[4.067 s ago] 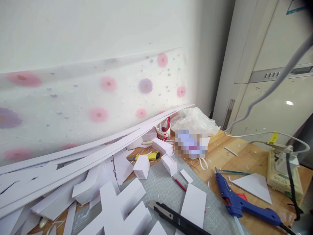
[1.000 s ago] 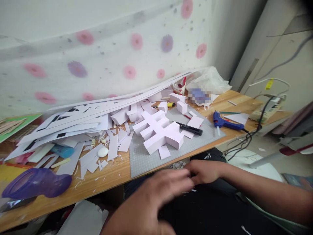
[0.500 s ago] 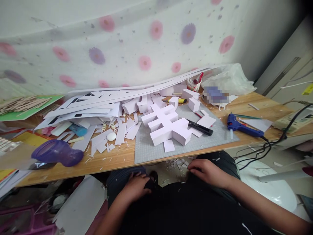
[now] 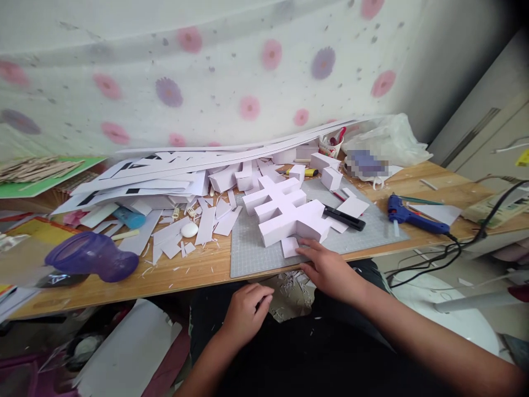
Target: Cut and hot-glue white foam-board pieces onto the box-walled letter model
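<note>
My right hand [image 4: 330, 273] reaches over the front edge of the table, its fingers apart and holding nothing. The fingertips are at the right side of a small white card piece [image 4: 290, 247] on the grey cutting mat [image 4: 252, 259]; whether they press on it I cannot tell. Just behind stands a white structure of joined card strips [image 4: 278, 221], shaped like crossing bars. A black utility knife [image 4: 344, 217] lies at its right. My left hand [image 4: 249, 310] hovers over my lap below the table edge, fingers loosely bent, thumb apart, with nothing visible in it.
A blue glue gun [image 4: 417, 215] with its black cord lies right of the mat. Card scraps, a white oval object [image 4: 189, 230] and a purple translucent container [image 4: 93, 256] are on the left. Long white sheets [image 4: 231, 160] pile up at the back, near a yellow-handled knife [image 4: 309, 172].
My right hand has risen from my lap to the small card piece at the mat's front. My left hand has lifted and shifted right. The view has moved slightly.
</note>
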Tool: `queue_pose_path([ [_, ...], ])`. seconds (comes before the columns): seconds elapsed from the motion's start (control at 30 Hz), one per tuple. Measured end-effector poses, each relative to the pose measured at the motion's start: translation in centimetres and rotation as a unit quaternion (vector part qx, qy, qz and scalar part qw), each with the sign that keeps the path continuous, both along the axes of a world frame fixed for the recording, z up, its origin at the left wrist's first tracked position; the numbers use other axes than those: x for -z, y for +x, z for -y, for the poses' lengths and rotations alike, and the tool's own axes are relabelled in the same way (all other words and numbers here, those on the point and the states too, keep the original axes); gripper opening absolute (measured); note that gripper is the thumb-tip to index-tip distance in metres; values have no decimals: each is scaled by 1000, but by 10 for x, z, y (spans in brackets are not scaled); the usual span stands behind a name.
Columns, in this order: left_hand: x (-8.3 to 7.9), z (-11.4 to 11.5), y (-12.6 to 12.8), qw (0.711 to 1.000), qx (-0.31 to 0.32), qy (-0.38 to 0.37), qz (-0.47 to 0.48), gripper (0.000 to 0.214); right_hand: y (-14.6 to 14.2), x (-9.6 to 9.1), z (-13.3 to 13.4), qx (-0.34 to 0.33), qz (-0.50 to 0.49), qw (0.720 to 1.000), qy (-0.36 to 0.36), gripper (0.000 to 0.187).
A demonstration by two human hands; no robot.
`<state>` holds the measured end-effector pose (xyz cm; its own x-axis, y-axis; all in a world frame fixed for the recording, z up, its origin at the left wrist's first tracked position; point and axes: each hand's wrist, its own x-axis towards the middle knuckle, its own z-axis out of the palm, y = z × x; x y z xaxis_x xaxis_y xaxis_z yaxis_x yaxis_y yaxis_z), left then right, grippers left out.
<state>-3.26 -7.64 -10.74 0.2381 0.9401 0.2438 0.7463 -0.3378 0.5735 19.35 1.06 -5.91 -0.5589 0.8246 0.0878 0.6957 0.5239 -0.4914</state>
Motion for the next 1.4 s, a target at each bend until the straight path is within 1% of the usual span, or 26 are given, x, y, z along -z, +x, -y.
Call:
queue_pose_path([
  [0.13, -1, -7, 9, 999, 22, 5, 23, 21, -3, 0, -3, 1, 15, 1000, -1, 37],
  [0.23, 0, -6, 11, 999, 23, 11, 44, 20, 7, -4, 0, -29, 0, 1000, -5, 40],
  [0.3, 0, -4, 10, 998, 15, 18, 59, 18, 20, -11, 6, -71, -31, 997, -25, 40],
  [0.33, 1, -3, 9, 998, 11, 22, 65, 18, 27, -15, 10, -103, -49, 992, -47, 38],
  [0.37, 1, -2, 9, 997, 10, 28, 69, 17, 35, -19, 14, -140, -66, 985, -78, 35],
  [0.43, 0, -1, 8, 997, 11, 46, 69, 17, 48, -23, 22, -221, -77, 961, -144, 28],
  [0.47, -2, -1, 8, 996, 15, 60, 65, 17, 52, -23, 26, -237, -75, 955, -159, 26],
  [0.5, -4, -2, 9, 995, 22, 78, 61, 17, 56, -21, 28, -231, -71, 957, -160, 24],
  [0.53, -8, -3, 10, 993, 29, 100, 56, 17, 58, -18, 30, -204, -69, 965, -149, 23],
  [0.63, -21, -12, 16, 983, 43, 176, 37, 20, 57, -7, 29, -100, -87, 987, -86, 25],
  [0.67, -25, -16, 19, 978, 47, 200, 26, 21, 55, -4, 27, -82, -98, 990, -59, 28],
  [0.73, -34, -27, 26, 972, 51, 231, -10, 24, 49, -1, 21, -69, -104, 992, 0, 32],
  [0.77, -38, -33, 29, 971, 50, 231, -36, 25, 45, 0, 17, -66, -94, 993, 24, 35],
  [0.83, -42, -44, 37, 973, 39, 204, -95, 30, 38, 1, 12, -68, -57, 995, 45, 41],
  [0.93, -41, -54, 47, 975, 17, 147, -167, 47, 32, 0, 8, -102, -26, 994, 33, 47],
  [1.0, -37, -55, 51, 975, 17, 128, -181, 53, 33, 0, 9, -133, -44, 990, 26, 42],
  [1.07, -35, -51, 51, 975, 43, 137, -168, 46, 39, 1, 13, -134, -78, 988, 28, 31],
  [1.13, -34, -44, 51, 973, 83, 169, -130, 29, 47, 3, 16, -106, -117, 987, 42, 22],
  [1.2, -33, -37, 50, 968, 123, 205, -75, 17, 56, 6, 16, -71, -155, 983, 73, 18],
  [1.27, -33, -33, 49, 961, 164, 219, -31, 18, 66, 10, 9, -26, -185, 973, 135, 18],
  [1.3, -33, -33, 49, 958, 174, 227, -17, 21, 71, 10, 3, 4, -189, 966, 175, 18],
  [1.33, -33, -34, 48, 955, 176, 238, -8, 22, 76, 11, -5, 38, -181, 959, 216, 18],
  [1.4, -35, -38, 47, 950, 168, 263, -1, 25, 86, 9, -25, 102, -126, 946, 280, 18],
])
